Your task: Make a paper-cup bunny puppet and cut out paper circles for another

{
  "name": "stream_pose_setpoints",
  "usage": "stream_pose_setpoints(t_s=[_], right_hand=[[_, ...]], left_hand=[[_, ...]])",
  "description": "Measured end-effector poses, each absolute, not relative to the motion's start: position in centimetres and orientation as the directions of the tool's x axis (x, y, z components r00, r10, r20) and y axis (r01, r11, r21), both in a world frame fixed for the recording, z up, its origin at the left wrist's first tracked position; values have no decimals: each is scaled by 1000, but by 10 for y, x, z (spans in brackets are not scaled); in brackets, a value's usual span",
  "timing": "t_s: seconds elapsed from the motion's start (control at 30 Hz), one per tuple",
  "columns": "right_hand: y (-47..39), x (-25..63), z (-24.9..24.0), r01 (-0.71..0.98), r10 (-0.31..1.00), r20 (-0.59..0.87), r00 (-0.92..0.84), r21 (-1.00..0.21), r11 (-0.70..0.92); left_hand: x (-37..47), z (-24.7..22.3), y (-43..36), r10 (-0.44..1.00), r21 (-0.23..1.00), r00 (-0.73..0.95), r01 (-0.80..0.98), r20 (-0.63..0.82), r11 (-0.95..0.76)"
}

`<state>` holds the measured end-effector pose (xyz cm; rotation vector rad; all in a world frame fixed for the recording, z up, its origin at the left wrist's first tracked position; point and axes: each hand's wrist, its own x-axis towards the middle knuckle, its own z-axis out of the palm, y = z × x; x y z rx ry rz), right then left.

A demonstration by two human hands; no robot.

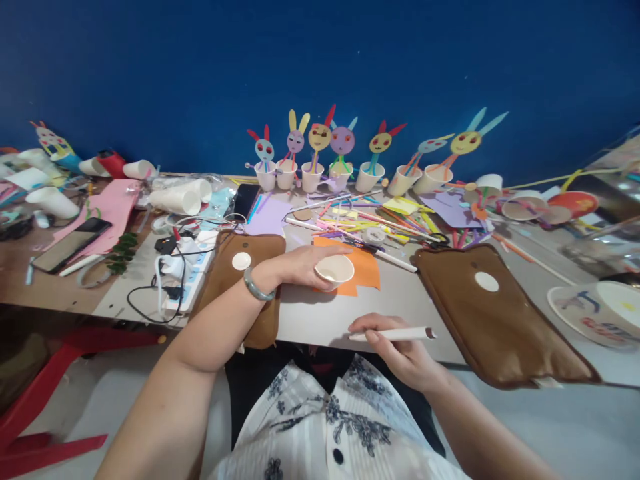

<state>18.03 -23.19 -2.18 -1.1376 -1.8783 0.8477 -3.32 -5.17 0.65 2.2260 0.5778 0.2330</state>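
My left hand (303, 265) is wrapped round a white paper cup (336, 271), whose open mouth faces up toward me. Under the cup and hand lies a torn-edged sheet of orange paper (367, 272). Lower and to the right, my right hand (395, 347) grips a white marker pen (400, 334) with a dark end pointing right. The pen is held low above the table's front edge, apart from the cup.
A row of paper cups with bunny-faced paper figures (320, 138) stands along the blue wall. Colored sticks and pens (350, 220) are heaped before them. Brown padded pouches (480, 300) flank my hands. A power strip (197, 267) with tangled cables and a phone (75, 243) are left.
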Motion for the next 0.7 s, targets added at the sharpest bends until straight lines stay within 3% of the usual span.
stream_pose_setpoints(t_s=[0.17, 0.47, 0.7], right_hand=[[-226, 170, -24, 497, 926, 334, -176, -782, 377], [-212, 157, -25, 493, 806, 525, -272, -643, 586], [-215, 154, -35, 609, 791, 567, -228, -551, 571]], left_hand=[[-33, 8, -52, 489, 756, 872, 341, -33, -558], [-33, 3, -50, 476, 736, 879, 300, 34, -607], [-34, 5, -48, 445, 739, 895, 281, 30, -613]])
